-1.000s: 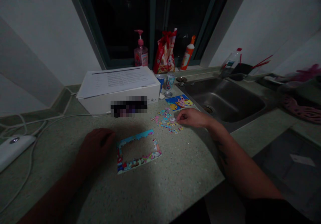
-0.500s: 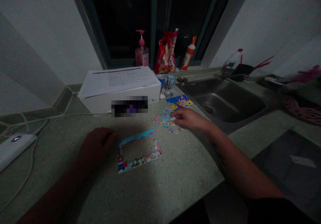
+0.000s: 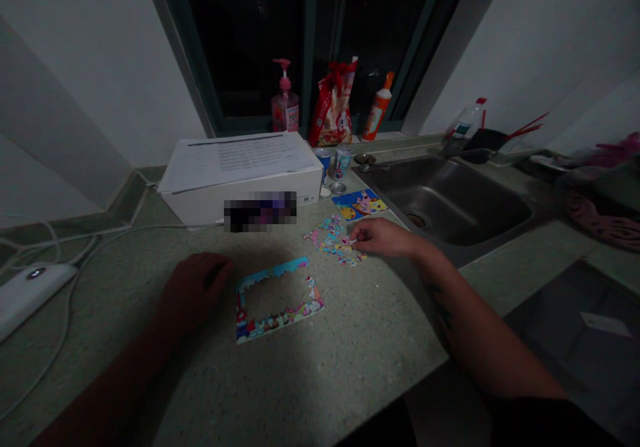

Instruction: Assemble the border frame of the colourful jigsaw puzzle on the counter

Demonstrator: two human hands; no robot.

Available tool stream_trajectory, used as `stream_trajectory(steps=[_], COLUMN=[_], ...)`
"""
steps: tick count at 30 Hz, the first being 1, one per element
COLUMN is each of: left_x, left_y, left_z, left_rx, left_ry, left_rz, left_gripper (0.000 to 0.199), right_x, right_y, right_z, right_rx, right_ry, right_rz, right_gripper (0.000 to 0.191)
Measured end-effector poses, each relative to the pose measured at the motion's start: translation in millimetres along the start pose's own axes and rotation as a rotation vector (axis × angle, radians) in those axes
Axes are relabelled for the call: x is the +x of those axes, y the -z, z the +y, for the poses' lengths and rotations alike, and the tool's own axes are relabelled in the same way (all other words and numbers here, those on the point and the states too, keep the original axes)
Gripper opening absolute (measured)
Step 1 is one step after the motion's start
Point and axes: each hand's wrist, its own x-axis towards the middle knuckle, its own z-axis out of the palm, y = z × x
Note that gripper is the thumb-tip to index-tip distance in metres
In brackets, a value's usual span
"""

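Blue-edged jigsaw border: assembled, centre open
Left hand: released, resting just beside it
Right hand: fingers pinched at loose pieces, grip unclear

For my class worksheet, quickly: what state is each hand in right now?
Left hand: loosely open, relaxed, holding nothing visible.
Right hand: fingers pinched at the loose jigsaw pieces; cannot tell if holding one.

Past the right hand's fingers, a steel sink is set into a speckled green countertop. Ahead of them, a night-black window sits between white walls. Dim light leaves a grey floor shadowy, right of the fingers.
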Motion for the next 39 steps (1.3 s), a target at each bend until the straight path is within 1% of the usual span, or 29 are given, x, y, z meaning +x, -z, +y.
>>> stream_trajectory(steps=[7,10,15,21,26,32,39], left_x=[0.2,0.7,0.4,-0.2,0.7,1.1,0.8], left_y=[-0.9,-1.4,-1.8,-1.3,-0.2,1.5,1.6], left_z=[2.1,0.8,-1.7,-1.0,-0.4,2.4,2.4], left_rx=[0.006,0.008,0.002,0.005,0.007,0.001,-0.003], left_ry=[0.013,0.003,-0.002,0.01,-0.006,0.01,-0.001], left_rz=[0.015,0.002,0.007,0.016,-0.009,0.003,0.018], left_gripper=[0.048,0.048,0.047,0.045,0.044,0.045,0.044], right_x=[-3.0,-3.9,-5.9,-7.3,-9.6,-12.9,-21.3], right_y=[7.4,10.3,13.2,15.0,19.1,24.3,29.6], right_z=[7.1,11.1,14.5,19.6,28.6,38.1,37.3], right_rx=[0.014,0.021,0.022,0.026,0.043,0.051,0.059], right_ry=[-0.066,-0.093,-0.105,-0.107,-0.12,-0.121,-0.127], right_rz=[-0.073,-0.099,-0.135,-0.137,-0.138,-0.154,-0.145], right_gripper=[0.019,0.019,0.018,0.016,0.005,0.01,0.008])
